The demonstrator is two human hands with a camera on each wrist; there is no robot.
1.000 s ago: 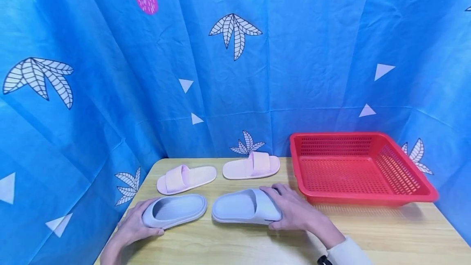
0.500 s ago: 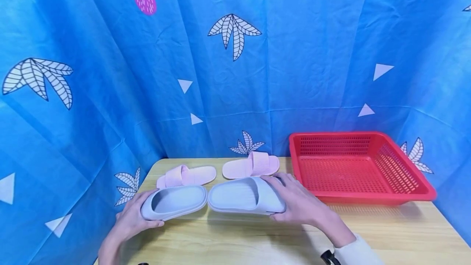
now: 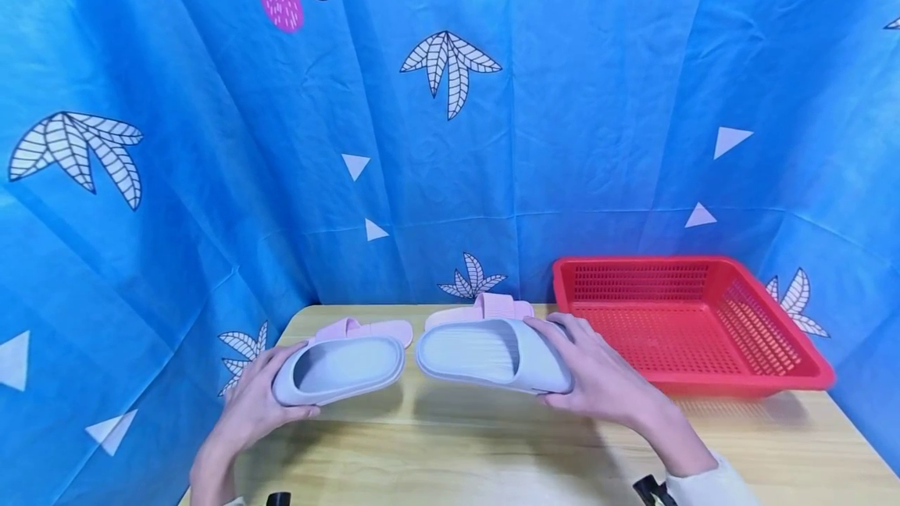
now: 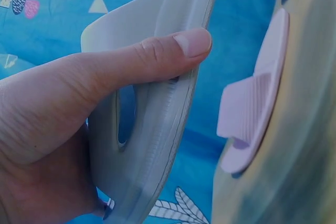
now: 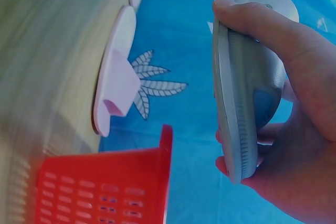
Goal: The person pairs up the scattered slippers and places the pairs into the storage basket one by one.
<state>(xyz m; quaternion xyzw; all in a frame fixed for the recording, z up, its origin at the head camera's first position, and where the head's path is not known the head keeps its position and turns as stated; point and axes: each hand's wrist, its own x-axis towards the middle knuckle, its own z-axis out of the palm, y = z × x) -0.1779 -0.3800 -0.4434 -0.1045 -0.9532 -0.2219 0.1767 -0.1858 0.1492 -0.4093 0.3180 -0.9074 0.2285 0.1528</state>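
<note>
Two grey slippers [image 3: 349,369] are hovering; I'm watching the left hand [image 3: 258,398] and right hand [image 3: 598,369] gripping one each. Two pink slippers [image 3: 498,305] are lying near one basket [image 3: 710,379].

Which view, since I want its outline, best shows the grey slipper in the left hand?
The head view: the grey slipper appears at full length, its closed end partly covered by the left hand. The left wrist view shows one side, cropped; the right wrist view omits it.
</note>
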